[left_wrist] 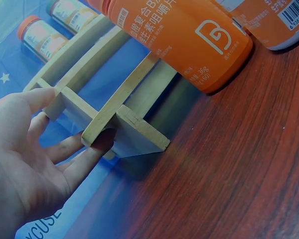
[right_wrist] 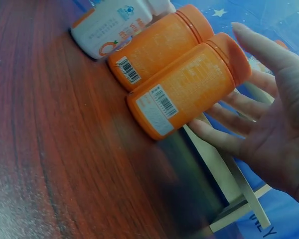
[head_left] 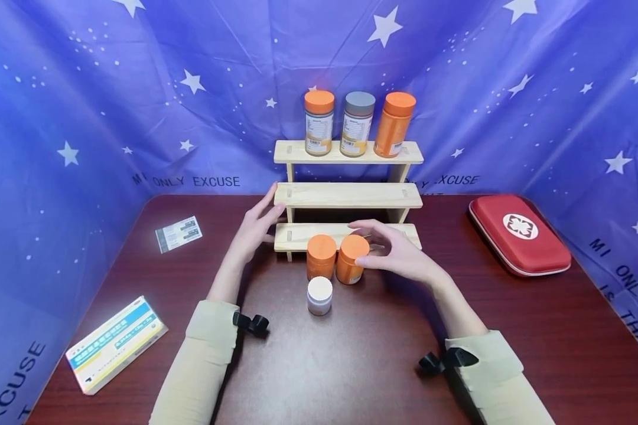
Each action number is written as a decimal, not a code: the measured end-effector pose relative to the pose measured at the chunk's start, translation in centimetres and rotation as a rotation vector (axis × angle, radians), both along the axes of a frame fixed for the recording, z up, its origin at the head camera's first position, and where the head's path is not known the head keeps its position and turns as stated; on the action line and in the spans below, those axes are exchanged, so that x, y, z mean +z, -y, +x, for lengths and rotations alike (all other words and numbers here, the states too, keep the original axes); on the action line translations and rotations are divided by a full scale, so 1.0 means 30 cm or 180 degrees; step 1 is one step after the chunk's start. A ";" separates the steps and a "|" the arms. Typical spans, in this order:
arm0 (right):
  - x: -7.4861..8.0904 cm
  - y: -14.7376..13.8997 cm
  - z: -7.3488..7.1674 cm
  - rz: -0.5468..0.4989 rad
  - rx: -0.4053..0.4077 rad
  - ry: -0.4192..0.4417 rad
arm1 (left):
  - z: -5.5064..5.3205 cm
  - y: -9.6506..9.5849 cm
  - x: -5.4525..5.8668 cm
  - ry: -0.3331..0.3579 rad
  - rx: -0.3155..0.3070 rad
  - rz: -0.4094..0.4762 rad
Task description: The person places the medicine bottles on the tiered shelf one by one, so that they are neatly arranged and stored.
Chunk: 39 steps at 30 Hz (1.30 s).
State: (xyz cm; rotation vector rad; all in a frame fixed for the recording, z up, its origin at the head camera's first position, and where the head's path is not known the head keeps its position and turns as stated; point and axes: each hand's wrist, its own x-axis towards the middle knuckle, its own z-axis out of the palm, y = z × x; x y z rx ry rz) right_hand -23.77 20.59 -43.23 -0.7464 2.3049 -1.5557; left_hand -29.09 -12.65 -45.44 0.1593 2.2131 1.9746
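A three-tier wooden rack [head_left: 345, 196] stands at the back of the table. My left hand [head_left: 252, 231] is at its left end, thumb and fingers spread and touching the shelf ends [left_wrist: 97, 124]. Two orange bottles stand side by side before the lowest shelf: a left one [head_left: 321, 267] and a right one [head_left: 349, 268]. Around the right bottle, my right hand [head_left: 399, 254] is spread; in the right wrist view its thumb [right_wrist: 261, 47] stands off the orange cap [right_wrist: 234, 57], with fingers behind the bottle. A small white bottle [head_left: 319, 298] stands in front.
Three bottles line the top shelf: one orange-capped [head_left: 319, 127], one grey-capped [head_left: 357, 127] and one all orange [head_left: 393, 127]. A red zip case [head_left: 516, 236] lies at right. On the left are a blister pack [head_left: 179, 234] and a medicine box [head_left: 116, 345]. Starry blue cloth [head_left: 191, 118] hangs behind.
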 end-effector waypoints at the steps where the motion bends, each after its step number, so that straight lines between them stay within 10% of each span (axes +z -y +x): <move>1: -0.004 0.002 0.001 0.0027 -0.0005 0.0005 | 0.000 0.001 -0.003 -0.0002 -0.0004 0.0005; 39: -0.028 0.023 0.004 0.0182 -0.0097 -0.0026 | 0.004 0.002 0.001 -0.0006 -0.0032 0.0081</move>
